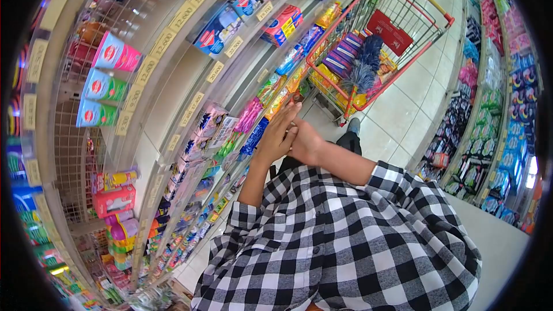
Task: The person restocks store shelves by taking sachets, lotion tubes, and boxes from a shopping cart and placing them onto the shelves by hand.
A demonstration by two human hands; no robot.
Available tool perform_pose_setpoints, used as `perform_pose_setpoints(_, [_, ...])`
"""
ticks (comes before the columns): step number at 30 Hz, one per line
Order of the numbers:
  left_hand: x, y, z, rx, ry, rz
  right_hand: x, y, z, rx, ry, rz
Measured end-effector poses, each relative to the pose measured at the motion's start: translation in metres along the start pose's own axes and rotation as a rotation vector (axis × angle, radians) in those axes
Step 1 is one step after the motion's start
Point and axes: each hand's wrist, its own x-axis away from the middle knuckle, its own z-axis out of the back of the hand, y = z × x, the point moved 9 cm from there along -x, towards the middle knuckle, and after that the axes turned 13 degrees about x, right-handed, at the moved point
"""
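Observation:
My left hand (279, 132) and my right hand (305, 141) meet in front of my chest, touching each other. The left fingers are stretched out and lie against the right hand, with nothing visible in them. Most of the right fingers are hidden behind the left hand. Just beyond the hands stands a red-rimmed shopping cart (397, 60). Inside it are purple boxes (344, 55), a fluffy blue-grey duster (364, 69) and yellow packs (324, 76). Nearest to my left hand, on the shelf side, are blue packets (253, 138) and pink packets (249, 114).
Shelves with price tags (164, 43) run along my left, holding pink, blue and green tubes (101, 83) and pink-and-black packs (210, 122). Another stocked rack (489, 98) stands on the right. Pale floor tiles (397, 112) lie between, with my shoe (354, 125) near the cart.

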Motion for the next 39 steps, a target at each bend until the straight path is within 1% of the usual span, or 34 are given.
perform_pose_setpoints(1, [0.002, -0.009, -0.009, 0.003, -0.022, 0.005, -0.009, -0.006, 0.023, 0.212, 0.025, 0.011])
perform_pose_setpoints(2, [0.005, -0.025, -0.015, 0.009, 0.013, 0.1, -0.018, -0.01, 0.046, 0.424, 0.053, 0.021])
perform_pose_setpoints(3, [0.005, -0.034, -0.02, 0.0, 0.048, 0.192, -0.01, -0.046, 0.09, 0.583, 0.463, 0.299])
perform_pose_setpoints(4, [0.017, -0.058, -0.028, -0.168, -0.05, 0.248, 0.01, -0.079, 0.125, 0.731, 0.9, 0.574])
perform_pose_setpoints(5, [0.026, -0.067, -0.033, -0.164, -0.072, 0.237, 0.03, -0.103, 0.157, 0.797, 1.132, 0.679])
perform_pose_setpoints(7, [0.045, -0.089, -0.03, 0.008, 0.029, 0.327, 0.029, -0.079, 0.272, 0.089, 1.294, 0.326])
perform_pose_setpoints(8, [0.053, -0.095, -0.033, 0.01, 0.004, 0.32, 0.032, -0.073, 0.304, -0.061, 1.25, 0.235])
perform_pose_setpoints(9, [0.066, -0.108, -0.029, 0.076, 0.083, 0.408, 0.034, -0.061, 0.329, -0.208, 1.2, 0.145])
perform_pose_setpoints(10, [0.075, -0.114, -0.024, 0.135, 0.169, 0.497, 0.038, -0.061, 0.339, -0.161, 1.212, 0.2])
perform_pose_setpoints(11, [0.078, -0.12, -0.025, 0.144, 0.158, 0.491, 0.043, -0.061, 0.35, -0.116, 1.224, 0.255])
perform_pose_setpoints(13, [0.093, -0.141, -0.027, 0.126, 0.115, 0.635, 0.022, -0.038, 0.325, 0.084, 0.853, 0.0])
perform_pose_setpoints(14, [0.096, -0.154, -0.03, 0.098, 0.077, 0.632, 0.022, -0.036, 0.32, 0.093, 0.856, -0.006])
perform_pose_setpoints(15, [0.091, -0.153, -0.028, 0.105, 0.087, 0.64, 0.008, -0.029, 0.301, 0.027, 0.685, -0.055])
perform_pose_setpoints(16, [0.084, -0.151, -0.031, 0.073, 0.016, 0.681, -0.004, -0.024, 0.282, -0.041, 0.513, -0.108])
perform_pose_setpoints(17, [0.078, -0.146, -0.035, 0.035, -0.056, 0.724, -0.004, -0.026, 0.275, -0.038, 0.51, -0.124])
perform_pose_setpoints(19, [0.057, -0.144, -0.036, 0.034, -0.066, 0.735, -0.005, -0.047, 0.262, -0.041, 0.525, -0.024])
perform_pose_setpoints(20, [0.041, -0.135, -0.033, 0.049, -0.019, 0.677, 0.001, -0.068, 0.249, 0.013, 0.413, 0.074])
perform_pose_setpoints(21, [0.03, -0.131, -0.033, 0.066, 0.025, 0.619, 0.011, -0.085, 0.24, 0.039, 0.376, 0.097])
perform_pose_setpoints(22, [0.029, -0.148, -0.041, 0.182, 0.061, 0.668, 0.025, -0.097, 0.245, 0.084, 0.406, 0.123])
perform_pose_setpoints(23, [0.019, -0.152, -0.047, 0.19, 0.056, 0.669, 0.04, -0.114, 0.253, 0.136, 0.438, 0.157])
perform_pose_setpoints(25, [-0.014, -0.147, -0.063, 0.181, 0.026, 0.623, 0.087, -0.151, 0.271, 0.239, 0.625, 0.165])
perform_pose_setpoints(26, [-0.029, -0.149, -0.076, 0.109, -0.014, 0.593, 0.109, -0.164, 0.283, 0.263, 0.618, 0.195])
perform_pose_setpoints(27, [-0.051, -0.157, -0.09, 0.121, -0.007, 0.581, 0.127, -0.181, 0.298, 0.278, 0.626, 0.202])
perform_pose_setpoints(29, [-0.082, -0.161, -0.119, 0.169, -0.063, 0.504, 0.166, -0.184, 0.331, 0.373, 0.782, 0.065])
perform_pose_setpoints(31, [-0.121, -0.175, -0.146, 0.283, -0.022, 0.478, 0.191, -0.21, 0.342, 0.554, 0.874, 0.023])
perform_pose_setpoints(32, [-0.141, -0.185, -0.164, 0.321, -0.018, 0.472, 0.201, -0.223, 0.351, 0.563, 0.921, 0.031])
perform_pose_setpoints(34, [-0.17, -0.226, -0.205, 0.215, -0.081, 0.502, 0.213, -0.254, 0.367, 0.696, 1.059, 0.028])
perform_pose_setpoints(36, [-0.181, -0.283, -0.245, -0.038, -0.198, 0.476, 0.213, -0.28, 0.378, 0.837, 1.148, 0.0])
perform_pose_setpoints(37, [-0.176, -0.324, -0.263, -0.021, -0.2, 0.482, 0.212, -0.29, 0.381, 0.898, 1.181, -0.016])
perform_pose_setpoints(38, [-0.16, -0.379, -0.278, 0.016, -0.227, 0.569, 0.208, -0.293, 0.373, 0.918, 1.176, -0.01])
perform_pose_setpoints(39, [-0.151, -0.411, -0.295, 0.051, -0.248, 0.687, 0.204, -0.305, 0.375, 0.971, 1.149, -0.014])
